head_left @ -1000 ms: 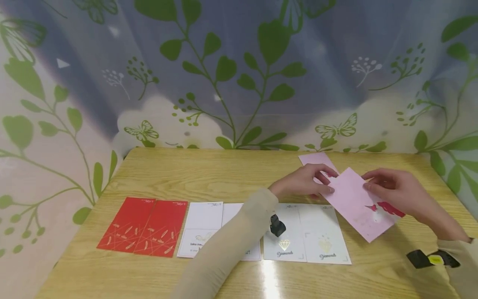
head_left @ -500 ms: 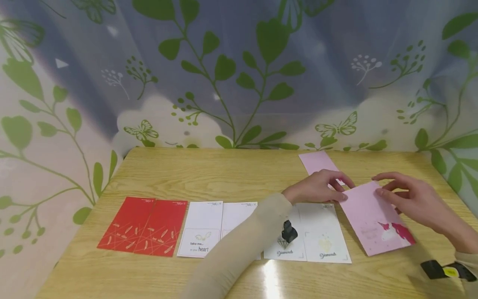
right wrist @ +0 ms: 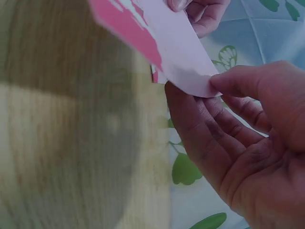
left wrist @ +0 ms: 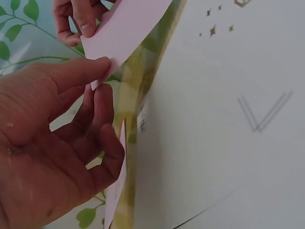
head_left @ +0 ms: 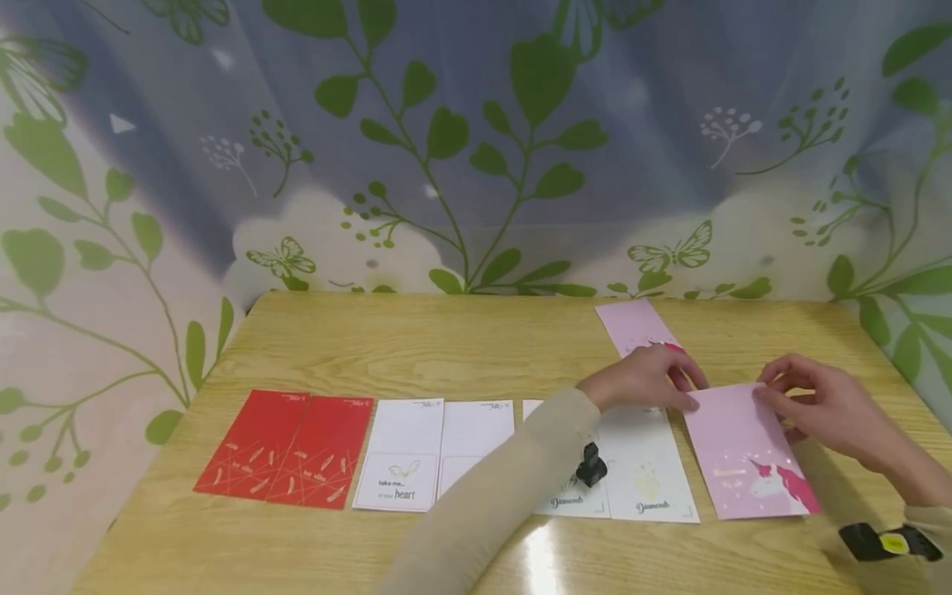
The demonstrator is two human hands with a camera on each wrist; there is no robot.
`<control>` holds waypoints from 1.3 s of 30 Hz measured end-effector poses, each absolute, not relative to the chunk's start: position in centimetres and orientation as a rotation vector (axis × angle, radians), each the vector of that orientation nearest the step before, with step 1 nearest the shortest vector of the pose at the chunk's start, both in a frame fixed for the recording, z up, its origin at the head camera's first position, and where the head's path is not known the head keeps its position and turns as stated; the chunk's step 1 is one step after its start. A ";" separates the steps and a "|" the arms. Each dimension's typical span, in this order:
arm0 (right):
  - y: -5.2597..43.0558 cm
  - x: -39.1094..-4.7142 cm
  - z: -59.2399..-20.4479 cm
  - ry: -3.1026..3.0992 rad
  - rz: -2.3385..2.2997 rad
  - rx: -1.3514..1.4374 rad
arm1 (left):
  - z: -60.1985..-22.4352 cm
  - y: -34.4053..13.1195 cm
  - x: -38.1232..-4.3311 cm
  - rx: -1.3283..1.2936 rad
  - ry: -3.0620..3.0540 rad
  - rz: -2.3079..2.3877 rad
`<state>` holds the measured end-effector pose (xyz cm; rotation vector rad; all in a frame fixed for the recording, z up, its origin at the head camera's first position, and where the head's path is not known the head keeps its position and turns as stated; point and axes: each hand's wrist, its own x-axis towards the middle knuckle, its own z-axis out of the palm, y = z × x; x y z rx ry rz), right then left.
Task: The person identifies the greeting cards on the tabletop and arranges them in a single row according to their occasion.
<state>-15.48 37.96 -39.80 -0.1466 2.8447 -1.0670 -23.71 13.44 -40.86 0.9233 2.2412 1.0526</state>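
A pink card with a unicorn print (head_left: pixel 744 446) stands out at the right end of the row, its unicorn at the lower right. My left hand (head_left: pixel 650 376) pinches its upper left corner between thumb and fingers, as the left wrist view shows at the card's pale corner (left wrist: pixel 121 36). At the upper right corner, my right hand (head_left: pixel 825 405) pinches the card too; in the right wrist view its thumb and fingers meet on the card (right wrist: pixel 176 52). Behind my left hand lies a second pink card (head_left: pixel 632 322), partly hidden by that hand.
Left of the held card lie white cards marked Diamonds (head_left: pixel 647 471), partly under my left sleeve. Further left are white heart cards (head_left: pixel 402 454) and two red cards (head_left: pixel 320 450). A patterned curtain (head_left: pixel 476 165) hangs behind the wooden table (head_left: pixel 416 347).
Both hands have moved the pink card toward the front right and turned it from a slant to nearly straight, beside the Diamonds cards. The second pink card has stayed put.
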 end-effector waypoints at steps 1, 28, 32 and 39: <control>38.0 -15.5 -39.9 2.849 -1.050 -0.148 | -41.0 13.6 -23.7 0.925 2.257 1.033; 37.9 -16.4 -41.8 3.021 -0.653 -0.283 | -40.7 15.6 -22.9 0.898 2.552 0.514; 38.0 -16.3 -42.0 3.030 -0.644 -0.275 | -40.8 15.7 -22.8 0.875 2.561 0.513; 37.9 -16.5 -42.3 3.041 -0.621 -0.264 | -40.8 15.8 -22.7 0.815 2.590 0.538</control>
